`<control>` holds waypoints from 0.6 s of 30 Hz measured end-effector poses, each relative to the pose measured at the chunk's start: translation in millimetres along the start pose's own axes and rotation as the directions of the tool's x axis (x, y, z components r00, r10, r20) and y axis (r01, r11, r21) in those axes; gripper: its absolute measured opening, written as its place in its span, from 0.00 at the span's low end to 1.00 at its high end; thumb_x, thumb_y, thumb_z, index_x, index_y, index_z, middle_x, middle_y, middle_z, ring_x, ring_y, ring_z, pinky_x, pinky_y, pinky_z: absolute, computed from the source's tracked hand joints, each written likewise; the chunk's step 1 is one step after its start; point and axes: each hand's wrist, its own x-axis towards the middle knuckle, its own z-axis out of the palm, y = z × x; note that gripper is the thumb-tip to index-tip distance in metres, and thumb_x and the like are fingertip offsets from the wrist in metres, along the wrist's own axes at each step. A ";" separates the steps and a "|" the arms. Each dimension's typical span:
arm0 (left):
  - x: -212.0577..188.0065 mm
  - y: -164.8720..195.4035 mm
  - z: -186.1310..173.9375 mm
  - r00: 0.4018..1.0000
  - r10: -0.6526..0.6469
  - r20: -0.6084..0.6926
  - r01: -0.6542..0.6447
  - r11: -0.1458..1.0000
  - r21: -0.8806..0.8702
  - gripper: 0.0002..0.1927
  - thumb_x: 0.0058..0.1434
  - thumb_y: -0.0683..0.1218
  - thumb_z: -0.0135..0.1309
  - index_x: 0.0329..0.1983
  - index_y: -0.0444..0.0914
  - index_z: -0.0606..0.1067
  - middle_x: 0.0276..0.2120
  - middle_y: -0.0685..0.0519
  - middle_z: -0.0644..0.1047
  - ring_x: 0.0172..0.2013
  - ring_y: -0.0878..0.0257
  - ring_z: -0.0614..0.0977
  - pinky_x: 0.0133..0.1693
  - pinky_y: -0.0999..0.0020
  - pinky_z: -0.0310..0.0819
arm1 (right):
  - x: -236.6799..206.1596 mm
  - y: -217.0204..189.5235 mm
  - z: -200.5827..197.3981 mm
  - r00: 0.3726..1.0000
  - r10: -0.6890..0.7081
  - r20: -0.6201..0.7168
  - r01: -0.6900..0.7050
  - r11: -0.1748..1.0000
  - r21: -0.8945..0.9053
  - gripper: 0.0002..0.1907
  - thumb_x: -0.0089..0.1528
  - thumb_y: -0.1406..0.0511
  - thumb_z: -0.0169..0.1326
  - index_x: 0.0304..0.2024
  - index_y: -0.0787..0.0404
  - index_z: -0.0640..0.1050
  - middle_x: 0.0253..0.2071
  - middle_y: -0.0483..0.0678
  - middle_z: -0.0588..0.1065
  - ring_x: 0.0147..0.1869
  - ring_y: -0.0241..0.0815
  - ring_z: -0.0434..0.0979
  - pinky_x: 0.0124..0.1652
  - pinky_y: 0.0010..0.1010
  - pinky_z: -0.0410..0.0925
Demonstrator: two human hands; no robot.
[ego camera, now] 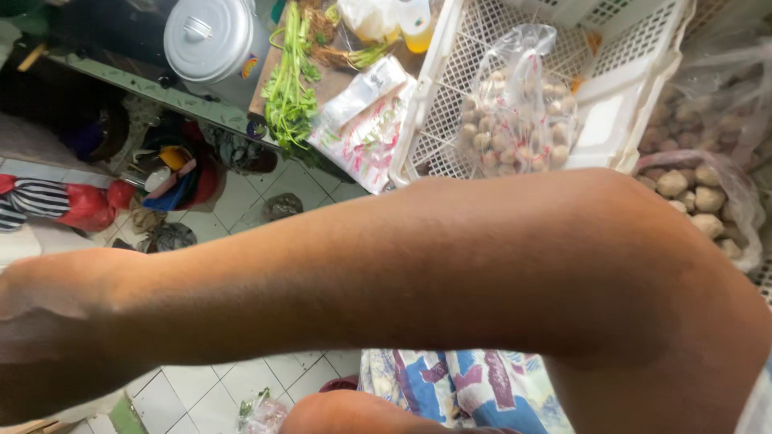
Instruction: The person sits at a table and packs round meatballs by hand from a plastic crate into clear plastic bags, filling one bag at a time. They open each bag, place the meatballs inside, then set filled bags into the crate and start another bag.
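My right forearm (pixel 418 273) crosses the whole view from the lower right to the left edge, close to the camera. Only the wrist and back of my right hand (pixel 32 321) show there; the fingers are cut off, so nothing shows whether it holds anything. Behind the arm stands a white plastic lattice crate (pixel 434 120) holding a clear bag of small round pale-brown pieces (pixel 515 112). My left hand is out of sight. A rounded patch of skin (pixel 346 414) at the bottom edge cannot be identified.
A second clear bag of similar round pieces (pixel 700 193) lies right of the crate. Green herbs (pixel 289 88), printed plastic packets (pixel 366 120) and a lidded metal pot (pixel 213 36) sit on a counter. Bags and cloths (pixel 173 173) clutter the white tiled floor (pixel 241 201). Patterned fabric (pixel 474 386) lies below.
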 end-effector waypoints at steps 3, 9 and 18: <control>12.2 -12.9 -8.1 1.000 -0.005 0.014 0.004 0.993 0.118 0.23 0.73 0.53 0.58 0.62 0.34 0.70 0.55 0.46 0.76 0.61 0.54 0.78 0.67 0.56 0.68 | -10.3 5.8 -18.1 0.998 -0.017 0.065 0.003 0.977 0.212 0.12 0.67 0.66 0.46 0.52 0.61 0.73 0.50 0.49 0.74 0.52 0.48 0.77 0.46 0.37 0.75; 43.3 -22.9 5.2 0.988 -0.103 0.115 0.074 0.970 0.232 0.20 0.74 0.52 0.59 0.58 0.33 0.72 0.52 0.43 0.79 0.58 0.48 0.82 0.66 0.50 0.73 | -116.3 39.9 -71.8 0.971 0.240 -0.017 -0.223 0.924 0.311 0.20 0.67 0.60 0.50 0.60 0.57 0.71 0.60 0.51 0.70 0.63 0.53 0.73 0.56 0.37 0.74; -25.5 16.3 -61.7 0.609 0.765 0.210 0.219 -0.417 0.882 0.30 0.69 0.54 0.57 0.60 0.25 0.66 0.54 0.36 0.70 0.57 0.41 0.73 0.64 0.49 0.68 | -432.1 -14.6 -232.6 0.225 0.969 -0.098 -0.955 0.239 0.177 0.25 0.70 0.52 0.51 0.64 0.57 0.71 0.65 0.65 0.67 0.66 0.57 0.72 0.60 0.39 0.73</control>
